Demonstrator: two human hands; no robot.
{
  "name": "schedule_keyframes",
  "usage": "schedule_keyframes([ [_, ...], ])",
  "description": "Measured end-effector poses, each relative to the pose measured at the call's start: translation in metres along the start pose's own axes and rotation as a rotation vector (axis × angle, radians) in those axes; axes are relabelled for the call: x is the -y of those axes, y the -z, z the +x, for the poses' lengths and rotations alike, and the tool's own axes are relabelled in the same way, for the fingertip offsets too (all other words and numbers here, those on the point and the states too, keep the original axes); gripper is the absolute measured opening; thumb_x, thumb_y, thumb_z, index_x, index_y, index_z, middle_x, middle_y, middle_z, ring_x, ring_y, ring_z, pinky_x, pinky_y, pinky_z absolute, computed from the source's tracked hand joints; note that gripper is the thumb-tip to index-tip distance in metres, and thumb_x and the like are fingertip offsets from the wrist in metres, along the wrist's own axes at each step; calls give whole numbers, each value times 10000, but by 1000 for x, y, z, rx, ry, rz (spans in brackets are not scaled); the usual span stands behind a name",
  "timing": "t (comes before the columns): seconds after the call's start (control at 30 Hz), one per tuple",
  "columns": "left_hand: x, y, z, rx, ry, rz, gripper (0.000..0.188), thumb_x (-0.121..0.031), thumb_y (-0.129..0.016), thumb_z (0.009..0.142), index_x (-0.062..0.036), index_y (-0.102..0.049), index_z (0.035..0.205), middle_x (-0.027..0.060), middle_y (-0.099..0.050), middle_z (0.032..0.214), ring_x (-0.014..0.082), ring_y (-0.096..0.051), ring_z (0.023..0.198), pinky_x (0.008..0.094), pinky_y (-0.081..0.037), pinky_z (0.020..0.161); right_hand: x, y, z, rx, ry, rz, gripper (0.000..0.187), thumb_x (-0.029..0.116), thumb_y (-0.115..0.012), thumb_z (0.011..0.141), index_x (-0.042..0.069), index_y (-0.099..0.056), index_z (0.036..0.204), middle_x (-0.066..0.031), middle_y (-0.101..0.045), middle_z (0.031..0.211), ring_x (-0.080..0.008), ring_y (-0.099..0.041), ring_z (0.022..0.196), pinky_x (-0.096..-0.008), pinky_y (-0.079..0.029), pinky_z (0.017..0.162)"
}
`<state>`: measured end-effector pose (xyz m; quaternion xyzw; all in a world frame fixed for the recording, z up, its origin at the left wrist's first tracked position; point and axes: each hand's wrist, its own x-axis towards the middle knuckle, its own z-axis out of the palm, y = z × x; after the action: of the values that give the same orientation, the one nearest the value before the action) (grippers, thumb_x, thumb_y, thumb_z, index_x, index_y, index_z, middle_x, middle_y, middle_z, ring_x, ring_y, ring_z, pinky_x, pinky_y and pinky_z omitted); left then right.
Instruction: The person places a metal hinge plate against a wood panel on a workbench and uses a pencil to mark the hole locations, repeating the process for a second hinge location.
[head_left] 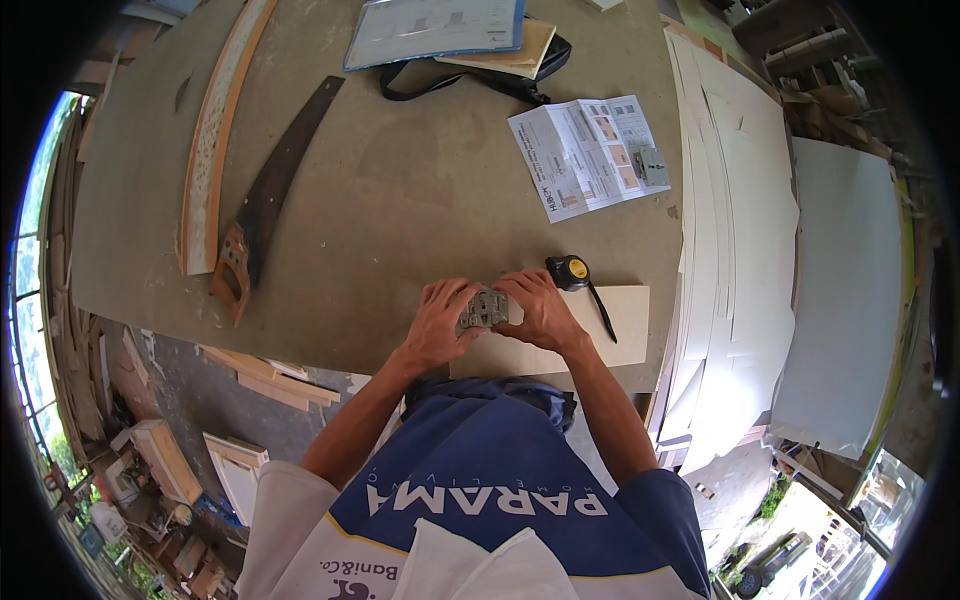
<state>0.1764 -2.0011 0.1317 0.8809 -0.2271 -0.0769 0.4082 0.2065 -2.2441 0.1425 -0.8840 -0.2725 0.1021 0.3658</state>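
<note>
Clock directions run from the held piece, with twelve pointing away from the person. At ten o'clock, a long pale strip with orange-brown wooden edges (212,160) lies near the tabletop's left side. Just right of it, a handsaw with a dark tapered blade and brown wooden handle (265,205) has its handle toward nine and its tip toward eleven. Brown tabletop (380,200) stretches between saw and hands, its near edge just toward six.

The left hand (440,318) curls its fingers around the left side of a small grey metallic-looking block (487,309); the right hand (538,308) grips its right side, so the block sits between both. Any marking on it is too small to read. At twelve, a blue-edged clear folder (435,35) with a printed sheet lies partly over a black strapped bag (500,82). At six, the navy-and-white shirt (480,440) bears large white lettering, upside down here.

At two, a black tape measure with a yellow disc (570,272) is just beside the right hand. At one, an unfolded white leaflet (580,150) shows small print and pictures near the table's right edge. A flat pale rectangular board (620,325) extends toward three; farther that way stand large white sheets (735,250).
</note>
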Motion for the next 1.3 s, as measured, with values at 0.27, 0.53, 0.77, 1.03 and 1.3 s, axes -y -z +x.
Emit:
schedule_keyframes([
  [0.27, 9, 1, -12, -128, 53, -99, 938, -222, -903, 729, -20, -464, 1532, 172, -635, 1327, 365, -553, 1275, 493, -407, 1115, 6, 0, -2, -70, 1, 34, 631, 195, -917, 663, 54, -668, 1226, -133, -684, 1250, -334, -627, 1192, -466, -457, 1048],
  [0.53, 12, -2, -16, -143, 22, -118, 889, -206, -889, 747, -27, -489, 1521, 156, -680, 1322, 345, -603, 1249, 471, -446, 1083, 0, -2, -9, -122, 58, 56, 541, 145, -926, 656, 53, -680, 1128, -106, -722, 1178, -330, -659, 1126, -444, -488, 1019],
  [0.77, 11, -1, -16, -141, 38, -146, 889, -182, -899, 745, -18, -492, 1518, 162, -686, 1314, 350, -609, 1248, 462, -460, 1080, -3, -4, -12, -148, 78, 60, 447, 117, -917, 668, 44, -718, 1061, -91, -733, 1183, -317, -664, 1142, -435, -507, 1019],
  [1.03, 11, -1, -16, -161, 20, -152, 881, -189, -906, 751, -11, -497, 1511, 173, -687, 1303, 355, -619, 1234, 461, -474, 1066, -3, -6, -13, -142, 38, 82, 469, 106, -920, 660, 41, -729, 1083, -101, -739, 1203, -313, -669, 1163, -432, -516, 1027],
  [1.3, 12, -2, -16, -157, 9, -132, 835, -197, -908, 751, -5, -540, 1475, 178, -678, 1334, 352, -623, 1236, 457, -484, 1061, -3, -6, -14, -147, 45, 88, 476, 99, -921, 661, 42, -729, 1093, -106, -739, 1209, -313, -680, 1152, -428, -526, 1016],
])
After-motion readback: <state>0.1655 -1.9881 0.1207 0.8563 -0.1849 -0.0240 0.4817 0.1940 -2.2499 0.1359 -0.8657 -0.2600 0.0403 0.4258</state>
